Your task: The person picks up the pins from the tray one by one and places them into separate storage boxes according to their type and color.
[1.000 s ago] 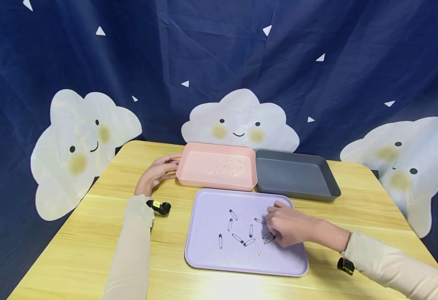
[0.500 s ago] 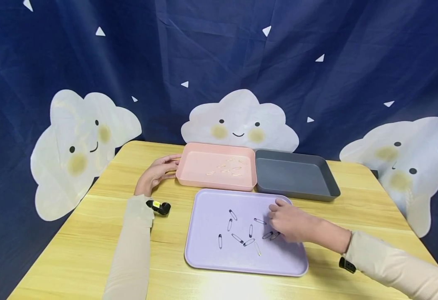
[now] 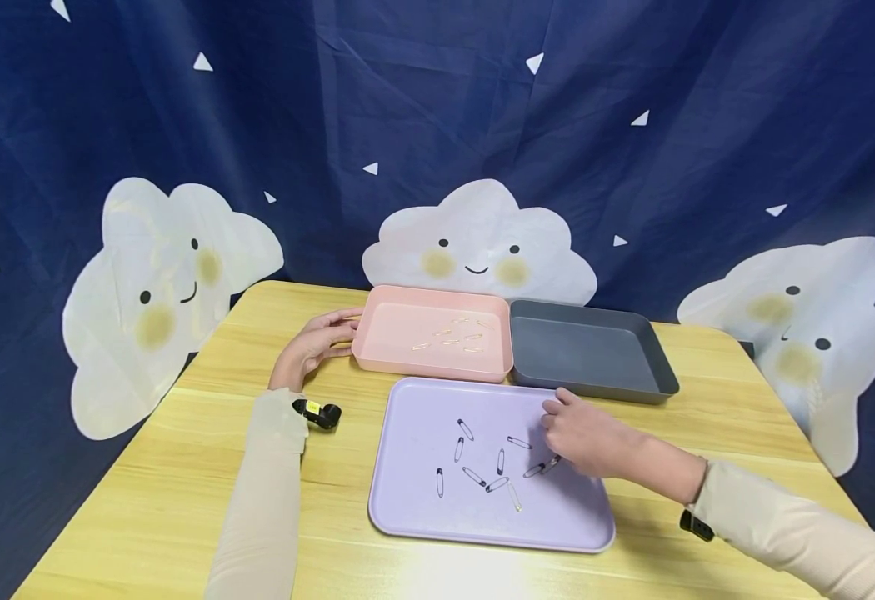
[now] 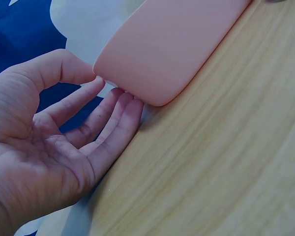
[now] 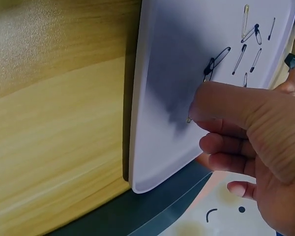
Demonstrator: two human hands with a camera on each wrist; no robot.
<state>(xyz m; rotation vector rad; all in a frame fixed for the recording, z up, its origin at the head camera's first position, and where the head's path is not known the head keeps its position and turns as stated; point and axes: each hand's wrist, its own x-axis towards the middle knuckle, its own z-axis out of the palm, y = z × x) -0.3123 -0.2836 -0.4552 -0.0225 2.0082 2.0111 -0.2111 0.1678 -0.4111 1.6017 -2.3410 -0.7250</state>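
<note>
My left hand (image 3: 321, 343) lies at the left end of the pink tray (image 4: 157, 54), its fingertips against the end wall and the thumb at the rim corner. Over the right part of the lilac tray (image 3: 422, 521), my right hand (image 3: 591, 435) pinches a safety pin between thumb and forefinger. Only a small gold end of this safety pin (image 5: 189, 120) shows below the thumb; the rest is hidden. Close by that hand lie two overlapping black safety pins (image 5: 209, 68). Several more black safety pins and one gold safety pin (image 3: 515, 497) are spread over the lilac tray.
Several gold safety pins (image 3: 450, 342) lie inside the pink tray. To its right, a dark grey tray (image 3: 587, 346) stands side by side with it, behind the lilac one. All three rest on a wooden table (image 3: 145, 500), with a dark blue cloud-patterned curtain (image 3: 437, 100) behind.
My right hand has shifted slightly back and to the right over the lilac tray. A black safety pin beside its fingers has turned and moved the same way. The left hand has stayed put.
</note>
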